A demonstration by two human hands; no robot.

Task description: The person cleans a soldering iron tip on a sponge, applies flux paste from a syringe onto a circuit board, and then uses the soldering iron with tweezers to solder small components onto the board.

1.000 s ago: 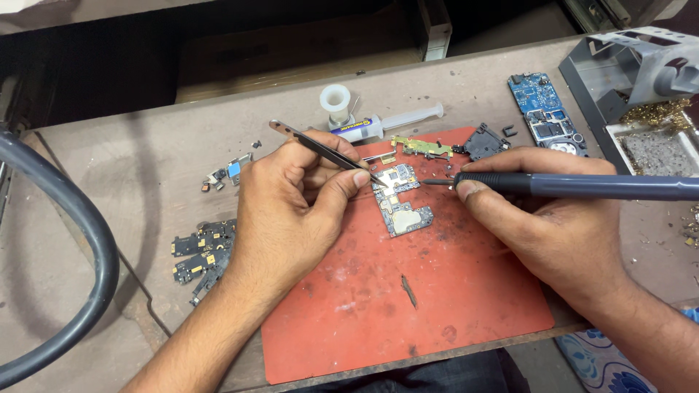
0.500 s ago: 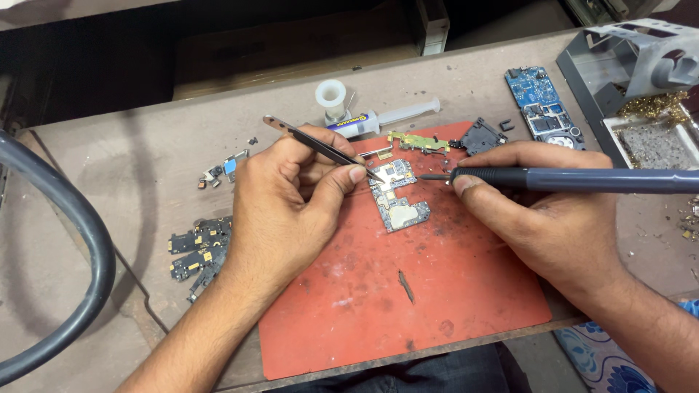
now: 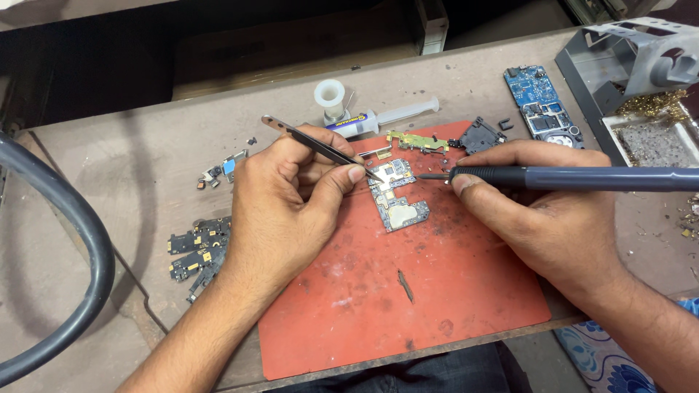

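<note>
Nearest the body, the red mat [image 3: 408, 306] overhung the table [image 3: 131, 153] edge, and its near half lay mostly open below both hands, with only a small dark sliver [image 3: 405, 285] on it. The left hand [image 3: 280, 211] rested on the mat's left edge, its fingers [image 3: 342, 182] pinched narrow around tweezers [image 3: 320, 146], whose tips met the top left corner of the board [image 3: 395, 198]. The board lay flat on the mat just beyond the left fingertips, between the two hands. The right hand [image 3: 546, 211] lay on the mat's right side, its fingers [image 3: 466, 188] closed around a soldering iron [image 3: 575, 178]; the iron's tip hung just right of the board's upper edge, and whether it touched could not be told. The handle ran off past the frame's right edge.

Left of the left hand, small dark boards [image 3: 195, 249] sat near the table's near edge, and a thick hose [image 3: 65, 269] curved outside them. Beyond the left knuckles lay loose bits with a blue part [image 3: 226, 169]. Beyond the fingertips, along the mat's far edge, were a yellow strip [image 3: 416, 141] and a black piece [image 3: 479, 134]; just past them, a syringe [image 3: 378, 119] and a white spool [image 3: 330, 95]. Beyond the right fingers lay a blue board [image 3: 540, 103], with a grey stand [image 3: 641, 54] and a tray [image 3: 655, 138] at the far right. Bare table stretched beyond the left hand to the far edge.
</note>
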